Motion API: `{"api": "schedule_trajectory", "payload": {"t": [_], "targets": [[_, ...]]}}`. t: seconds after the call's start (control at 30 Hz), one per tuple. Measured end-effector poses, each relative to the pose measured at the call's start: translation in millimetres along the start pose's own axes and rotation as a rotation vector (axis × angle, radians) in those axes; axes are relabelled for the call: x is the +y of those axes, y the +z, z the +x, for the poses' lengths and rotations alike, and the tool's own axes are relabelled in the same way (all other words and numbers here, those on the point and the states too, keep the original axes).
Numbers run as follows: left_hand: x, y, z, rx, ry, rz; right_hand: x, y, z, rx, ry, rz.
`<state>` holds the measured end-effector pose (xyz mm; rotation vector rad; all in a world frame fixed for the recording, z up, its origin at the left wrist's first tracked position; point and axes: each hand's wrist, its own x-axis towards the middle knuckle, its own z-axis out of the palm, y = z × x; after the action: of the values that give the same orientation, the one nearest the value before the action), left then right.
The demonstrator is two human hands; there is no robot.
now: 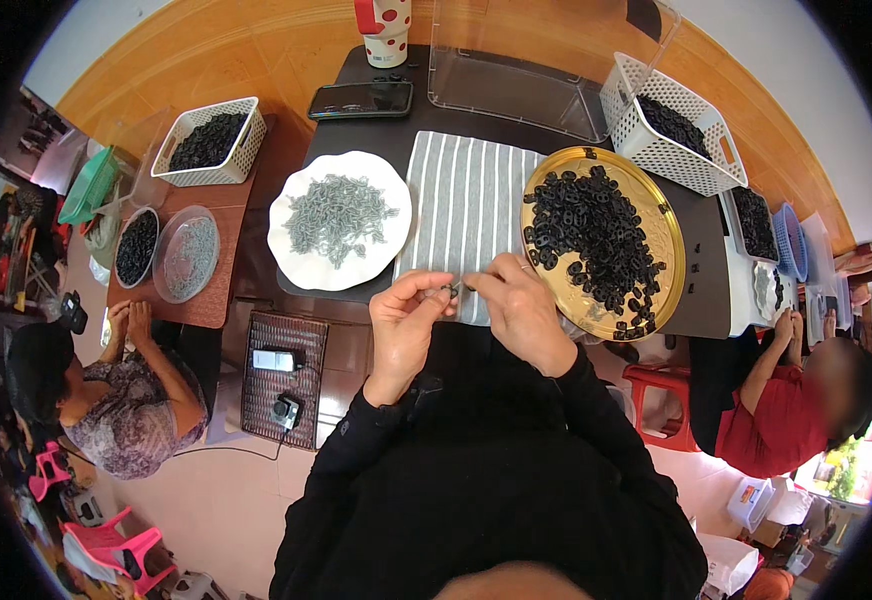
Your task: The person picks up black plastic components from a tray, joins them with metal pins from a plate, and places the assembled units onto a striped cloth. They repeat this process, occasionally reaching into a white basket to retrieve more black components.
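Note:
My left hand [408, 318] pinches a small dark piece [453, 289] between thumb and fingertips, above the near edge of a grey-and-white striped cloth [466, 200]. Close beside it on the right is my right hand [524, 308], its fingers closed at the tips; whatever they hold is too small to make out. Left of the cloth, a white wavy-rimmed plate [286, 255] bears a heap of small grey metal pieces [341, 215]. To the right, a round gold tray [568, 290] carries a large pile of small black plastic pieces [596, 225].
A phone [361, 100], a spotted tumbler [388, 40] and a clear plastic box [516, 85] stand at the back. White baskets [664, 155] of black pieces flank the table. Two people [131, 410] sit working at either side. A red stool [659, 405] is at right.

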<state>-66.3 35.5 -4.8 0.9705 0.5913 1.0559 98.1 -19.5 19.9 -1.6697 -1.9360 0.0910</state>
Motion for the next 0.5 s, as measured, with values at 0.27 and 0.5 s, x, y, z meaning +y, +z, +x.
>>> {"api": "schedule_trajectory", "payload": {"t": [0.27, 0.5], "targets": [[3.5, -3.0, -1.5, 0.008, 0.008, 0.016, -20.6, 8.6, -2.3, 0.107, 0.158, -0.176], [6.0, -1.1, -2.3, 0.010, 0.020, 0.002, -16.4, 25.1, 1.4, 0.206, 0.014, 0.000]]}}
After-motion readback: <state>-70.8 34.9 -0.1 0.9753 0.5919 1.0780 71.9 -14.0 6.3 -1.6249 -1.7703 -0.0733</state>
